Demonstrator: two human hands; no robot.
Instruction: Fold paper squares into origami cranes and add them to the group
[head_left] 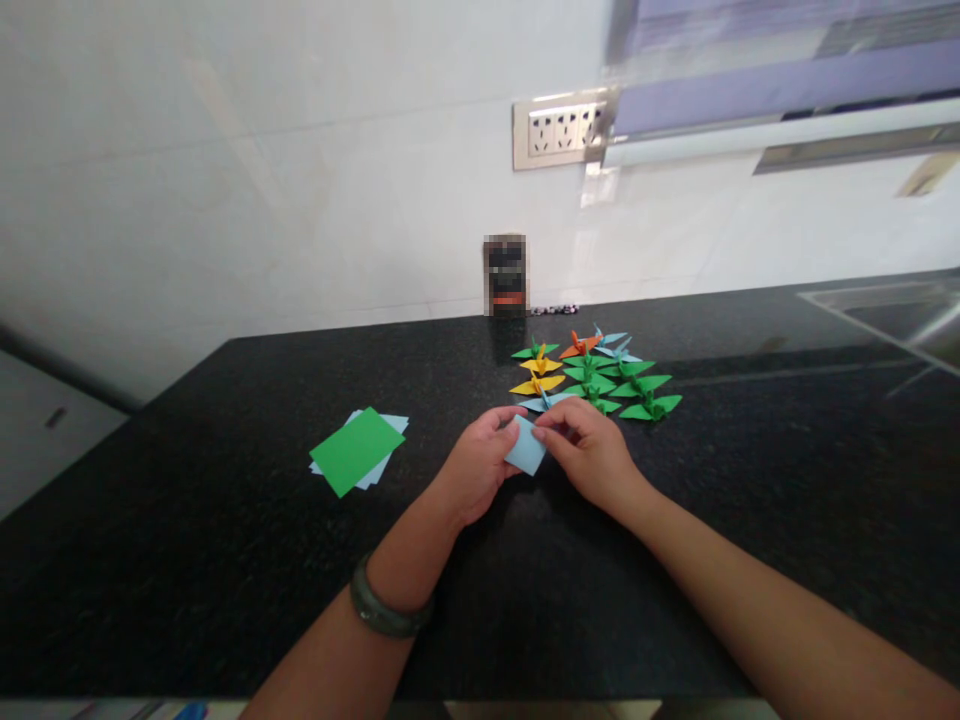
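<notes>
A small light blue folded paper square (528, 450) is held up between both hands, one corner pointing down. My left hand (480, 460) grips its left side, thumb in front and fingers behind. At its right edge, my right hand (589, 450) pinches the paper between thumb and forefinger. Just beyond the hands stand several folded paper cranes in rows: green ones (652, 405), yellow ones (538, 384), an orange one (580, 345) and light blue ones (611, 338). One blue crane is partly hidden behind my hands.
To the left lies a stack of paper sheets, a green sheet (358, 451) on top of light blue ones. A blurred dark box (506, 275) stands against the wall beside a beaded string (555, 310). A sink edge (877, 320) shows at the right of the black countertop (247, 560).
</notes>
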